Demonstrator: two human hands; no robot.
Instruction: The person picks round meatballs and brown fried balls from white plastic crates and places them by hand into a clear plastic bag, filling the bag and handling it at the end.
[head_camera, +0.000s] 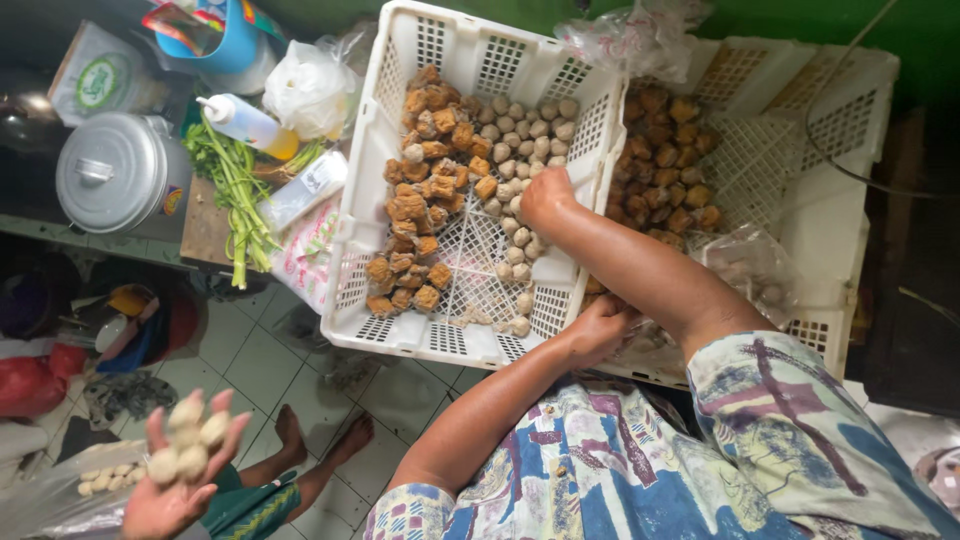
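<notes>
While the left hand (598, 328) grips the basket (400, 335) rim, the right hand (545, 195) clenches over meatballs (520, 150).

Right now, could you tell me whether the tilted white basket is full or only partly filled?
Partly filled. The white basket holds brown fried pieces and pale balls, but bare mesh shows at its middle, below the right hand.

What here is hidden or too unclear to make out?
- Head view: the right hand curls over the pale balls; its own back hides whether it holds any.
- Head view: the left hand grips the white basket; the rim hides its fingertips.
- Head view: the second basket is partly covered by the first.
</notes>
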